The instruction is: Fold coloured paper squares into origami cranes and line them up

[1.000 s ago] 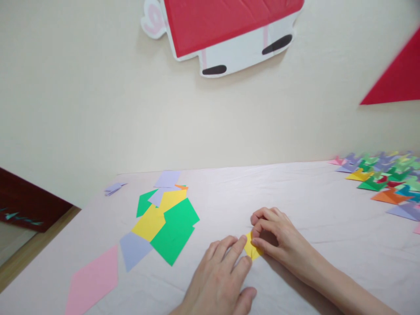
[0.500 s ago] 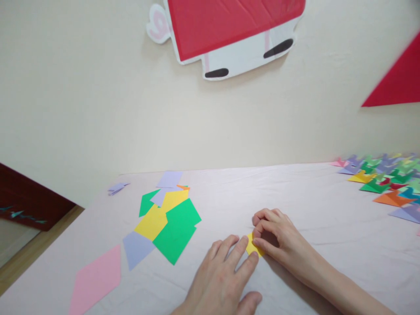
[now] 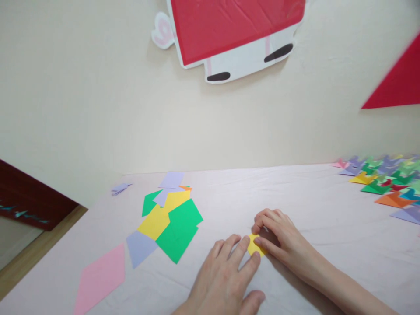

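A small piece of folded yellow paper (image 3: 255, 248) lies on the cloth-covered table, partly hidden by fingers. My left hand (image 3: 226, 273) rests palm down with its fingers spread, index finger and middle finger touching the paper's left and lower edges. From the right, my right hand (image 3: 277, 234) bends its thumb and index finger together at the paper's upper side, the thumb lying on top of it. The finer folds of the paper are too small to make out.
Overlapping paper sheets lie to the left: green (image 3: 177, 240), yellow (image 3: 154, 222), lilac (image 3: 141, 248) and pink (image 3: 101, 278). A small lilac folded paper (image 3: 120, 188) sits near the back left edge. Rows of colourful folded paper pieces (image 3: 377, 187) stand at right. Behind is a wall (image 3: 210, 127).
The right hand's index finger has drawn slightly back from the thumb, so more of the yellow paper shows. The left hand keeps its place on the paper. The whole view has shifted a little.
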